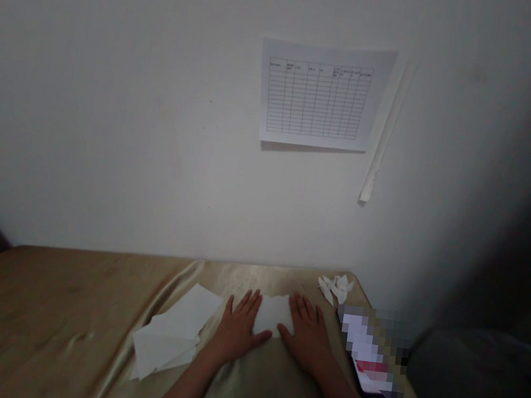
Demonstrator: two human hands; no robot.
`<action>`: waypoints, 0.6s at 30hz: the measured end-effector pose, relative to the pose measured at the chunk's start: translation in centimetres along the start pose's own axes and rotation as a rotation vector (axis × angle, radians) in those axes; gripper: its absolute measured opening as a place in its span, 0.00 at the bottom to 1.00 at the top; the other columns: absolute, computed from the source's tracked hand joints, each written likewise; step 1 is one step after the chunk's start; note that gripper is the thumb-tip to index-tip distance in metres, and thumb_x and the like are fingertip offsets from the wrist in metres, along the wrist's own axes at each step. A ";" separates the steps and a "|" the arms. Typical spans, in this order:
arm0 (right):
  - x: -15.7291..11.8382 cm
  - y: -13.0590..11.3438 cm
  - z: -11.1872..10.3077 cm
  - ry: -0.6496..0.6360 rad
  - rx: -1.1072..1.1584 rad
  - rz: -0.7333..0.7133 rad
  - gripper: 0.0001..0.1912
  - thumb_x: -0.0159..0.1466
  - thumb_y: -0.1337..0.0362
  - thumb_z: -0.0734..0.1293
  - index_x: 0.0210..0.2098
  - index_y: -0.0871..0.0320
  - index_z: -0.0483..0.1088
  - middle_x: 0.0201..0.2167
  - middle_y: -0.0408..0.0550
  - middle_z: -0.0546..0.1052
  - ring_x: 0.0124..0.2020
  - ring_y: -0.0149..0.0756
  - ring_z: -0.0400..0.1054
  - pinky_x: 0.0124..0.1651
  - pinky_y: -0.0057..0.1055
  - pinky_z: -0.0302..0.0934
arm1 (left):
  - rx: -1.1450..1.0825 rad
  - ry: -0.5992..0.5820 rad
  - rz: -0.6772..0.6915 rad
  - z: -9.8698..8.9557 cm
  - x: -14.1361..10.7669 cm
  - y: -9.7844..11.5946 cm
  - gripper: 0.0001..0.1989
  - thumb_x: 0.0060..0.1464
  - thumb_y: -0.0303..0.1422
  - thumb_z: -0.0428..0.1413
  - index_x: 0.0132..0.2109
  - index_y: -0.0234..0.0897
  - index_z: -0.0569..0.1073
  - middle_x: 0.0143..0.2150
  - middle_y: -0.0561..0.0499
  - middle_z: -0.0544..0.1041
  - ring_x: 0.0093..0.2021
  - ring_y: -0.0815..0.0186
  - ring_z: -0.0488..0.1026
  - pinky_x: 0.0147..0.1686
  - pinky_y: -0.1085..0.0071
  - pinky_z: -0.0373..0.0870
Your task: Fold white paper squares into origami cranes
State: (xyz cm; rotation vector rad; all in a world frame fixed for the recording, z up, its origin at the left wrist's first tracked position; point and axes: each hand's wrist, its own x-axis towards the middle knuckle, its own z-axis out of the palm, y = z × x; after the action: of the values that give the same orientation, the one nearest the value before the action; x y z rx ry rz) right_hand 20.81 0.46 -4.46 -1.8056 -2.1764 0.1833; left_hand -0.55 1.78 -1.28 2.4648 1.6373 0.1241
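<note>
Here, both hands point(241, 325) point(309, 335) lie open-palmed, flat across white paper point(273, 316); its sides are hidden.

Plain room — pale wall point(112, 109), printed sheet point(318, 102), cloth point(59, 303)

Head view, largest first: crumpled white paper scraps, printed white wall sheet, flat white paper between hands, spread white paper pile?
1. Printed white wall sheet
2. Spread white paper pile
3. Flat white paper, partly covered
4. Crumpled white paper scraps
</note>
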 end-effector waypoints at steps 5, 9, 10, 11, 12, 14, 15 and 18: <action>0.1 0.1 0.0 0.008 0.000 0.021 0.39 0.66 0.47 0.59 0.71 0.58 0.50 0.72 0.55 0.49 0.73 0.52 0.42 0.72 0.54 0.33 | -0.057 -0.011 -0.002 -0.6 0.0 -0.3 0.47 0.46 0.57 0.61 0.69 0.46 0.60 0.75 0.40 0.49 0.74 0.47 0.45 0.68 0.36 0.35; 0.4 0.0 -0.8 -0.024 0.036 -0.017 0.39 0.66 0.50 0.60 0.72 0.56 0.46 0.73 0.52 0.46 0.73 0.50 0.39 0.72 0.56 0.32 | -0.127 0.039 0.000 -0.7 0.1 -0.3 0.39 0.42 0.52 0.65 0.62 0.50 0.69 0.72 0.44 0.58 0.72 0.46 0.51 0.67 0.34 0.38; 0.4 0.0 -1.1 -0.038 0.052 -0.047 0.39 0.65 0.51 0.61 0.71 0.54 0.46 0.73 0.50 0.47 0.74 0.49 0.39 0.71 0.56 0.32 | -0.139 0.050 0.003 -0.8 0.1 -0.3 0.37 0.42 0.51 0.66 0.61 0.51 0.70 0.71 0.45 0.61 0.71 0.46 0.52 0.67 0.34 0.39; 0.4 0.0 -1.4 -0.059 0.070 -0.077 0.38 0.65 0.53 0.61 0.71 0.51 0.48 0.73 0.48 0.48 0.74 0.47 0.39 0.71 0.56 0.32 | -0.148 0.060 0.008 -0.8 0.1 -0.3 0.36 0.43 0.50 0.66 0.60 0.51 0.71 0.69 0.45 0.64 0.71 0.46 0.54 0.67 0.34 0.40; 0.4 0.0 -1.7 -0.083 0.092 -0.101 0.35 0.65 0.54 0.61 0.70 0.49 0.51 0.73 0.47 0.50 0.73 0.46 0.40 0.71 0.56 0.31 | -0.156 0.069 0.015 -0.8 0.1 -0.4 0.35 0.43 0.49 0.67 0.59 0.51 0.72 0.68 0.46 0.66 0.70 0.46 0.55 0.67 0.34 0.40; 0.4 0.0 -2.3 -0.142 0.148 -0.142 0.31 0.65 0.55 0.62 0.67 0.47 0.58 0.71 0.48 0.55 0.73 0.44 0.44 0.71 0.57 0.27 | -0.163 0.088 0.031 -0.8 0.0 -0.5 0.34 0.43 0.48 0.67 0.58 0.51 0.72 0.66 0.46 0.68 0.69 0.47 0.57 0.67 0.34 0.40; 0.4 0.1 -2.5 -0.161 0.173 -0.153 0.31 0.64 0.55 0.63 0.66 0.47 0.59 0.70 0.49 0.57 0.72 0.44 0.45 0.71 0.58 0.24 | -0.164 0.095 0.041 -0.7 0.0 -0.6 0.34 0.43 0.49 0.67 0.58 0.51 0.73 0.65 0.46 0.69 0.68 0.46 0.58 0.66 0.34 0.41; 0.4 0.3 -3.0 -0.185 0.230 -0.173 0.33 0.60 0.52 0.68 0.64 0.48 0.63 0.69 0.50 0.59 0.72 0.47 0.46 0.70 0.60 0.18 | -0.154 0.112 0.058 -0.6 -0.1 -0.7 0.34 0.43 0.50 0.66 0.58 0.52 0.72 0.65 0.46 0.68 0.68 0.46 0.57 0.66 0.33 0.40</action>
State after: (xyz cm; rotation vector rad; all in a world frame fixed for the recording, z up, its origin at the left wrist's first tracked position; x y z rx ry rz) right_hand 22.02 0.60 -1.66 -1.5205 -2.3123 0.5572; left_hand -1.33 2.03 -0.84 2.4278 1.5357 0.3883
